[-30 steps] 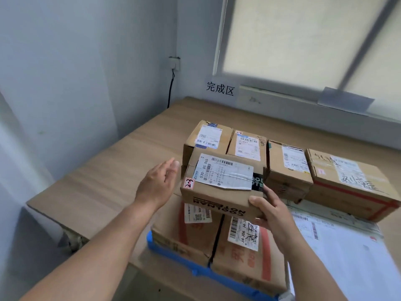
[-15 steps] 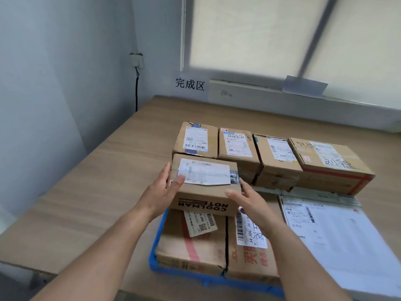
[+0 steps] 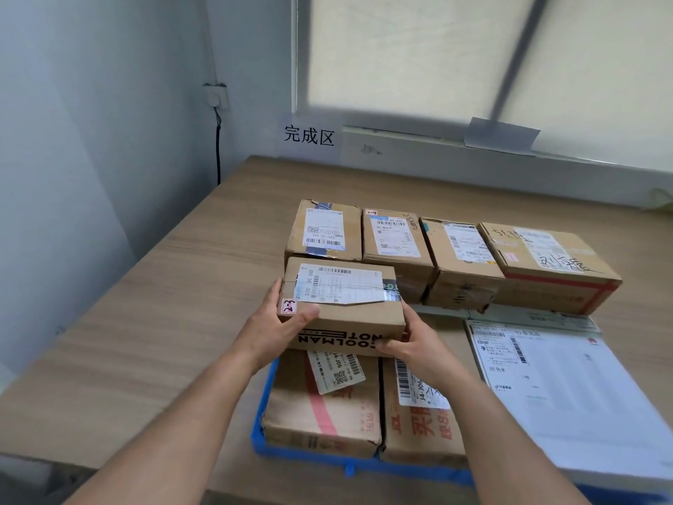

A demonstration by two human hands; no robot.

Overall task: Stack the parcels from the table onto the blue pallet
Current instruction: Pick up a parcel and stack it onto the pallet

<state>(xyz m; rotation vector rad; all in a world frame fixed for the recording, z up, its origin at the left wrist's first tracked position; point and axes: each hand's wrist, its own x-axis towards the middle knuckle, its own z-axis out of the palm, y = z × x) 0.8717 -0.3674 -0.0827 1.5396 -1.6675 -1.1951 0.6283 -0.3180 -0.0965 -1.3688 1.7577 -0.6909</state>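
Whereas a second ago only the right hand (image 3: 418,344) carried it, the COOLMAN carton (image 3: 342,308) is now gripped at both ends, the left hand (image 3: 280,322) having joined. It sits low on the two cartons (image 3: 320,413) on the blue pallet (image 3: 262,424), so placement looks nearly done.

Pale grey walls (image 3: 91,140), blind-covered window (image 3: 400,56), wood-grain table (image 3: 145,322), corner socket (image 3: 215,96) with black cable (image 3: 218,147)

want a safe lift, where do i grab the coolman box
Grip the Coolman box by its short ends, from left and right: it lies flat and wide, as the left hand and right hand hold it.
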